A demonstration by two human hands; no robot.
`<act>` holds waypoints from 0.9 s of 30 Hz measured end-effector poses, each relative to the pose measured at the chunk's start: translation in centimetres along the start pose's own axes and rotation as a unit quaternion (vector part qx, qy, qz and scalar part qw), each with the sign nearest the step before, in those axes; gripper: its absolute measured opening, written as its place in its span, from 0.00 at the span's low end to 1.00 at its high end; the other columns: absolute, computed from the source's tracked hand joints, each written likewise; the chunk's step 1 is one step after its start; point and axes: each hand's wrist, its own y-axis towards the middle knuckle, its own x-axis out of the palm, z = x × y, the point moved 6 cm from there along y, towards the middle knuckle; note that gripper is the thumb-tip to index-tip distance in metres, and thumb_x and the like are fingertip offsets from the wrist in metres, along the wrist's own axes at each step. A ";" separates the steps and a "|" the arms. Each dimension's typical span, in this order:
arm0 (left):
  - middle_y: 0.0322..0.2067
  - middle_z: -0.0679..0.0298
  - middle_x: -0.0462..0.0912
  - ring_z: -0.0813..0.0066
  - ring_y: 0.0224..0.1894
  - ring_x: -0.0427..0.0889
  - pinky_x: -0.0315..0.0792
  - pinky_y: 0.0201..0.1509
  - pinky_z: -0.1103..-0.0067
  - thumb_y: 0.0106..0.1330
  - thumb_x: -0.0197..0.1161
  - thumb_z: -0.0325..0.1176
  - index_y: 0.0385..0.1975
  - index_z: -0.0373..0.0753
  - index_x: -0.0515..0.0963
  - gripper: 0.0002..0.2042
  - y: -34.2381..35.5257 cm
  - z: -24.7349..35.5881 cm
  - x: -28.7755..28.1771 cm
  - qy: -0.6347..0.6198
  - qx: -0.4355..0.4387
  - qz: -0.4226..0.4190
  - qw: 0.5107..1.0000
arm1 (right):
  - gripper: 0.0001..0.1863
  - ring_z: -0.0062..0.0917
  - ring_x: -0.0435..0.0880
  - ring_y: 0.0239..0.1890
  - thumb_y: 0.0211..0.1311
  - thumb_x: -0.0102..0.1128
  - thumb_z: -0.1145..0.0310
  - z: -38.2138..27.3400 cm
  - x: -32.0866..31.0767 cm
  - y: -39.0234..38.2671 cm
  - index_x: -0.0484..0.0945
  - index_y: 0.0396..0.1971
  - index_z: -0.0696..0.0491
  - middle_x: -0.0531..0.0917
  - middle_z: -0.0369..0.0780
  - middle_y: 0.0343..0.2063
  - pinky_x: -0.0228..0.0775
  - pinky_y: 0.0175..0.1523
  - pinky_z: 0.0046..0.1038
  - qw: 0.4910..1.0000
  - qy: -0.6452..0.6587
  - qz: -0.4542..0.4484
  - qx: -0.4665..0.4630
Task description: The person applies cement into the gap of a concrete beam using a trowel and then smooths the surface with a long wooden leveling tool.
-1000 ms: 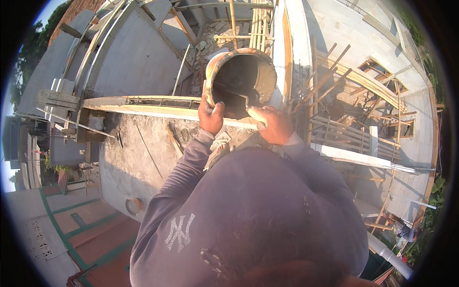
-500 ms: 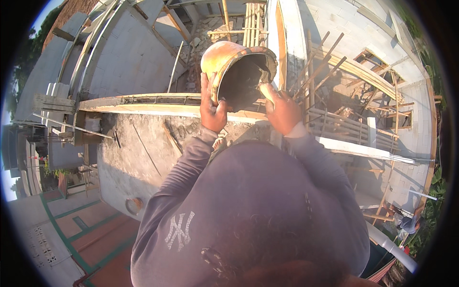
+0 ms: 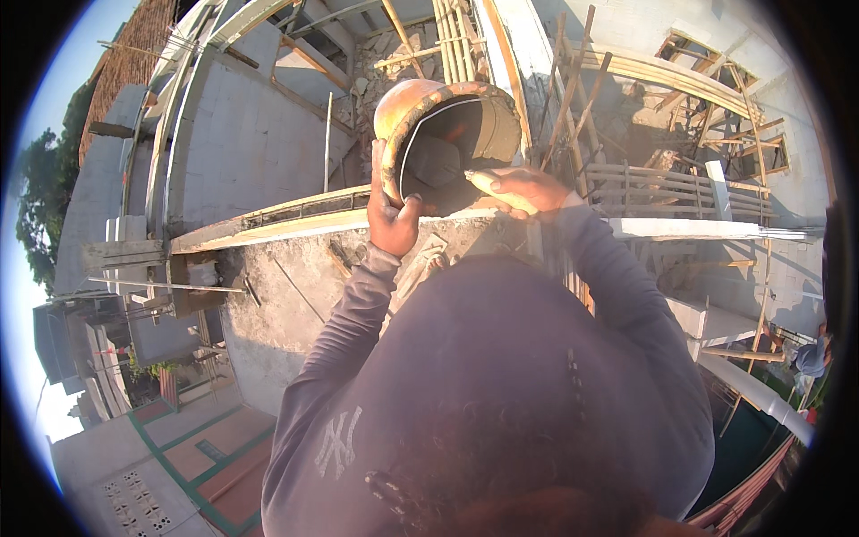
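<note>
My left hand grips the rim of a tilted orange-yellow bucket, fingers along its outer side and thumb at the mouth. The mouth faces me, with grey mortar smeared inside and a thin wire handle across it. My right hand is closed on the pale handle of a trowel at the bucket's right lower part; the blade is hard to make out inside it. Below the bucket is a rough concrete surface bordered by a narrow timber formwork beam.
Block walls, bamboo poles, rubble and wooden scaffolding lie below and around. A white beam runs rightward. A grey pipe is at lower right, near what looks like a person in blue.
The bucket has tipped and moved slightly up and left, showing more of its outer side. My right hand has swung round with the trowel, its handle now more level. The view has shifted.
</note>
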 end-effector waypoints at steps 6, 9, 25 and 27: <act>0.32 0.69 0.77 0.80 0.30 0.74 0.72 0.36 0.81 0.60 0.61 0.22 0.50 0.37 0.72 0.17 -1.8 -8.4 -0.7 -0.007 -0.160 0.112 0.981 | 0.28 0.13 0.73 0.17 0.72 0.57 0.58 4.6 0.4 0.0 0.73 0.64 0.61 0.80 0.36 0.26 0.61 0.18 0.18 0.998 0.051 0.042 -0.018; 0.32 0.66 0.77 0.75 0.31 0.77 0.77 0.37 0.75 0.61 0.60 0.26 0.48 0.38 0.73 0.14 -3.6 -12.3 -2.3 -0.087 -0.272 0.174 0.942 | 0.27 0.13 0.75 0.18 0.71 0.60 0.62 10.3 -2.8 -1.7 0.73 0.64 0.62 0.81 0.38 0.29 0.63 0.19 0.17 0.992 0.102 0.070 0.023; 0.52 0.46 0.81 0.62 0.52 0.84 0.80 0.55 0.73 0.57 0.75 0.34 0.51 0.23 0.74 0.27 -40.5 -22.7 -28.4 0.095 -0.638 0.393 0.655 | 0.38 0.55 0.81 0.54 0.66 0.58 0.62 21.1 -9.1 -12.1 0.60 0.75 0.53 0.79 0.57 0.55 0.76 0.57 0.45 0.711 -0.481 0.507 0.073; 0.52 0.46 0.81 0.61 0.53 0.84 0.80 0.55 0.73 0.56 0.75 0.35 0.51 0.22 0.74 0.28 -43.1 -21.4 -28.4 0.336 -0.682 0.119 0.638 | 0.39 0.55 0.80 0.55 0.67 0.56 0.62 22.0 -10.9 -8.3 0.55 0.76 0.53 0.76 0.58 0.58 0.75 0.58 0.47 0.720 -0.472 0.492 0.125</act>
